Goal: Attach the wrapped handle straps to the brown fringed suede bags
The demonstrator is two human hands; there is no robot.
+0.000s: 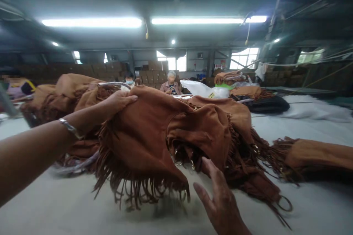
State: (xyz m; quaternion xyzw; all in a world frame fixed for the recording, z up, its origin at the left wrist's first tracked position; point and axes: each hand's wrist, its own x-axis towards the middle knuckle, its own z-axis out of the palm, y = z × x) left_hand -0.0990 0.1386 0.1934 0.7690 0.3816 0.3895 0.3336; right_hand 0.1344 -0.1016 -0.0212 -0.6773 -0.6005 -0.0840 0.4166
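Pale table, bag pile far left. 1 fringed bag at centre, near side: left hand grip pinching its upper edge, probably to keep it raised. Right hand grip spread near metal clasp; contact unclear.

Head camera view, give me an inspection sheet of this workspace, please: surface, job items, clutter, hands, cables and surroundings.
Surface: white tabletop, largely covered toward the back.
Job's things: brown fringed bag raised at a slant, fringe hanging down; a second brown bag beside it, metal rings showing.
Clutter: pile of brown bags at left, white plastic behind, black bundle at right.
Hands: left hand grips the raised bag's upper edge; right hand open near the second bag, contact unclear.
Cables: hanging cord below the lamps.
Surroundings: lit tube lamps, stacked cartons, seated co-worker.
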